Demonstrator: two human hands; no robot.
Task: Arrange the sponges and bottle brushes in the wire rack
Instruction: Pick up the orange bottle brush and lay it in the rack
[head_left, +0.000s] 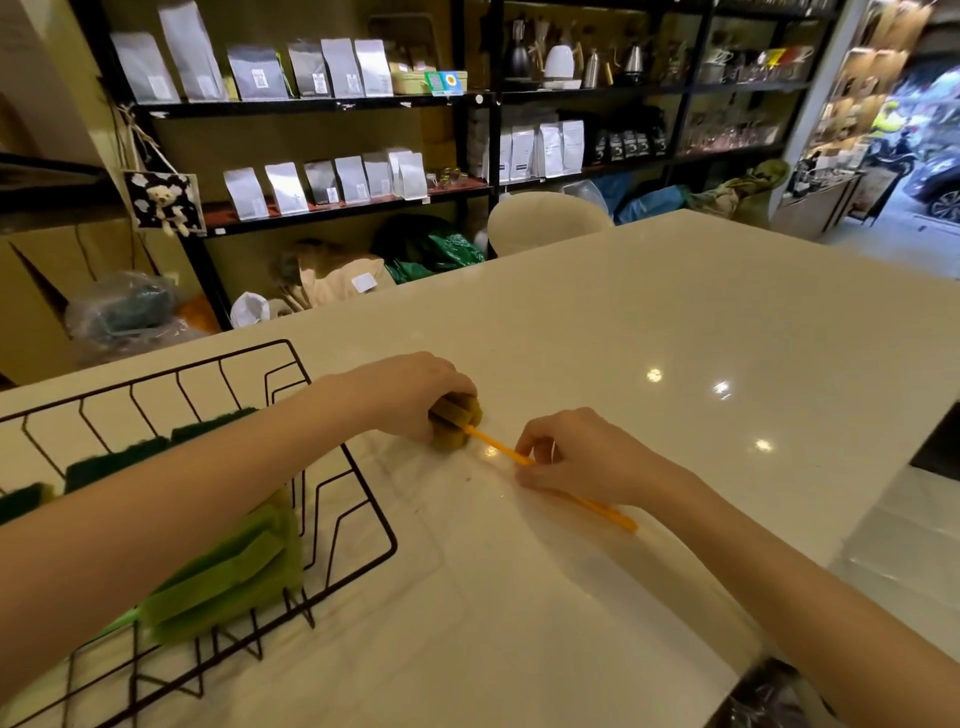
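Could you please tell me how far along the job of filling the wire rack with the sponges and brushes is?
Partly done. The wire rack already holds several green-topped sponges along its far side and a green bottle brush near its front. In hand: the orange bottle brush, on the counter beside the rack, its sponge head under the left hand, its handle pinched by the right hand. Left: placing it in the rack.

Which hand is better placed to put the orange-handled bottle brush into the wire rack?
Probably the left hand: it grips the sponge head of the brush and lies right beside the wire rack. The right hand pinches the orange handle, farther from the rack.
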